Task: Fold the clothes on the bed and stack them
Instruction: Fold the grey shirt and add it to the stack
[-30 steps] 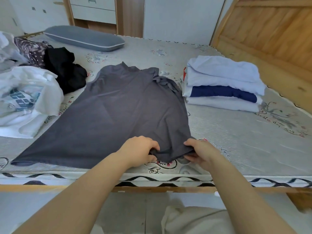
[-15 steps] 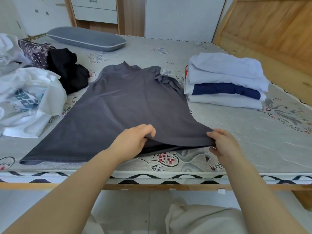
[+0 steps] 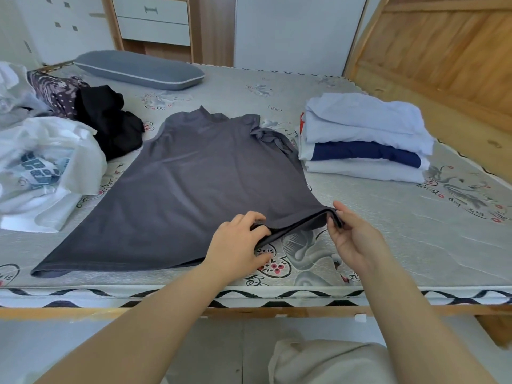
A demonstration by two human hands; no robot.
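A dark grey shirt lies spread flat on the bed, collar toward the far side. My left hand pinches its hem near the middle. My right hand pinches the hem's right corner, lifted a little off the mattress. A stack of folded clothes, white, pale blue and navy, sits to the right of the shirt. Unfolded clothes lie at the left: a white printed garment, a black one and a patterned one.
A grey pillow lies at the far edge of the bed. A wooden headboard rises at the right. White drawers and cabinets stand behind the bed. The bed's wooden front rail runs across below my arms.
My hands moved apart along the hem, the right one carrying the corner out to the right and lifting it, stretching the hem between them.
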